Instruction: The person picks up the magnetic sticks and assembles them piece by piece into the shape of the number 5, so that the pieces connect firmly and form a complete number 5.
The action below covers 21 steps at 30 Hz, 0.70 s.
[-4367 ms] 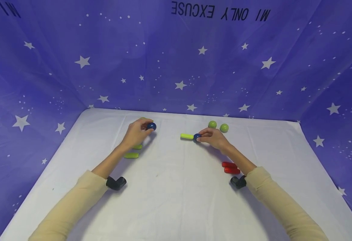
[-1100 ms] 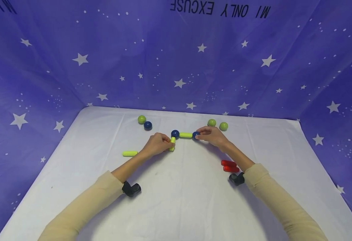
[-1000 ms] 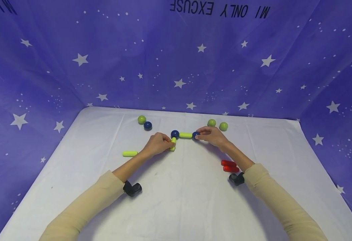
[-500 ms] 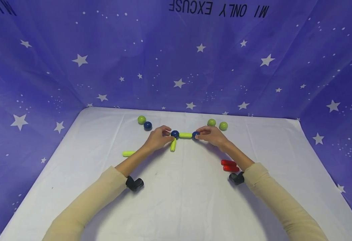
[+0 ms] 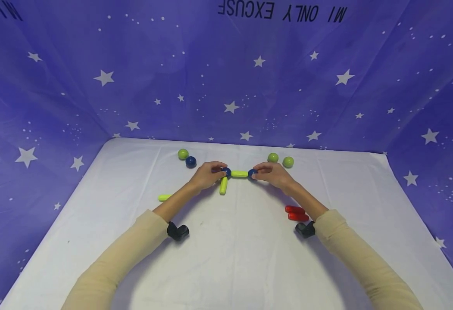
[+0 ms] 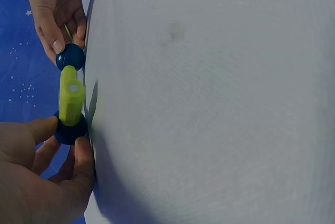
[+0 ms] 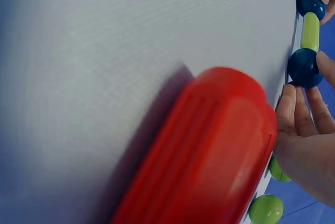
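In the head view, a yellow-green rod (image 5: pixel 239 174) joins two dark blue balls near the middle of the table. My left hand (image 5: pixel 207 175) pinches the left blue ball (image 5: pixel 227 172) between thumb and fingers. From that ball a second yellow-green rod (image 5: pixel 223 186) points toward me. My right hand (image 5: pixel 274 175) grips the right blue ball (image 5: pixel 251 174), partly covering it. The left wrist view shows thumb and fingertips around the near ball (image 6: pixel 70 134), and a rod (image 6: pixel 68 103) in front of it. Fingers hold the ball (image 7: pixel 304 68) in the right wrist view too.
A loose yellow-green rod (image 5: pixel 164 197) lies partly behind my left forearm. A green ball (image 5: pixel 183 153) and a blue ball (image 5: pixel 190 162) sit at the back left. Two green balls (image 5: pixel 288 162) stand behind my right hand, and two red rods (image 5: pixel 298 217) lie near my right wrist.
Over the last few seconds my left hand added a blue ball and a rod to the row. It then let go of that rod and took hold of the left ball. My right hand stayed put.
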Motion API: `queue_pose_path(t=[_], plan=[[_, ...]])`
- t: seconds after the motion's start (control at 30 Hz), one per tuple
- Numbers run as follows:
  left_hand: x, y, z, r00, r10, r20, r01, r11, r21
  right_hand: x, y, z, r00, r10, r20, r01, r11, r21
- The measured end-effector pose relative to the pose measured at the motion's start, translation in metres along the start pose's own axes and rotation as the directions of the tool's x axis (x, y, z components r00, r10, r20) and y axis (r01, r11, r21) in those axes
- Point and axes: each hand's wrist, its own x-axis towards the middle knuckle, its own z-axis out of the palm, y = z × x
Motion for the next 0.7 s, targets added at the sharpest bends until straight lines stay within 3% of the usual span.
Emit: queue_pose_path(t=[0.23,0.43,0.6,0.7], plan=[[0.001,-0.001,0.000,1.000,0.000,-0.008,0.000,1.000,0.014,0.000,-0.001,0.000,1.000,-0.025,0.006,0.025,1.000,-0.002],[-0.001,-0.002,-0.002,1.000,-0.008,-0.005,0.008,1.000,0.004,-0.003,0.003,-0.006,0.995,-0.094,-0.013,0.094,0.996,-0.010],[-0.003,0.001,-0.002,1.000,-0.013,0.003,0.013,1.000,-0.010,-0.007,0.011,-0.023,0.977,-0.169,-0.133,0.165,0.985,-0.039],[-0.003,0.003,-0.002,1.000,-0.019,0.009,0.019,1.000,-0.009,-0.010,0.015,-0.036,0.945,-0.221,-0.242,0.189,0.971,-0.146]])
